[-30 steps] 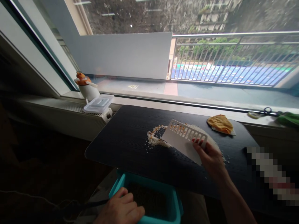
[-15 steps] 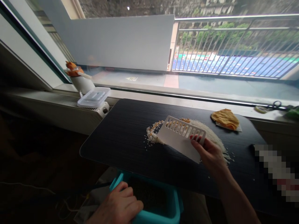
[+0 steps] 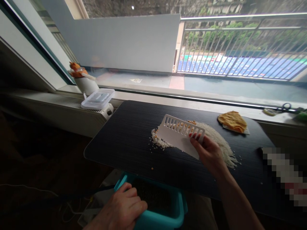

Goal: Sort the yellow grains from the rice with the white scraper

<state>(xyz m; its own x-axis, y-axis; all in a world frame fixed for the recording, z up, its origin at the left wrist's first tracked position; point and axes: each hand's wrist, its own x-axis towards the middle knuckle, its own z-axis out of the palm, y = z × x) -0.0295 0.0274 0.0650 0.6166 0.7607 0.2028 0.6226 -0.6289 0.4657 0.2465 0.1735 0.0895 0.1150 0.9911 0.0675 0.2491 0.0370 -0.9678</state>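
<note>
My right hand (image 3: 212, 155) grips the right end of a white plastic plate (image 3: 177, 137) with a row of slots along its far edge. The plate is tilted over rice on a dark table. A large rice pile (image 3: 222, 143) spreads behind and right of it, and a smaller rice heap (image 3: 158, 140) lies at its left end. Some yellow kernels (image 3: 192, 122) show beyond the slots. One loose kernel (image 3: 152, 168) rests near the table's front edge. My left hand (image 3: 127, 204) is closed on the left rim of a teal bin (image 3: 165, 218) below the table; the bin's inside is dark.
The dark table (image 3: 115, 137) stands against the window sill. A folded yellow cloth (image 3: 232, 122) lies at its back right. Left of the table, a clear plastic lid (image 3: 98, 98) sits on a radiator (image 3: 55, 110) near a white pot (image 3: 86, 85). Scissors (image 3: 285, 107) rest on the sill.
My right hand and the slotted plate have moved slightly left and away from me. A lone kernel now shows near the table's front edge. My left hand stays on the bin.
</note>
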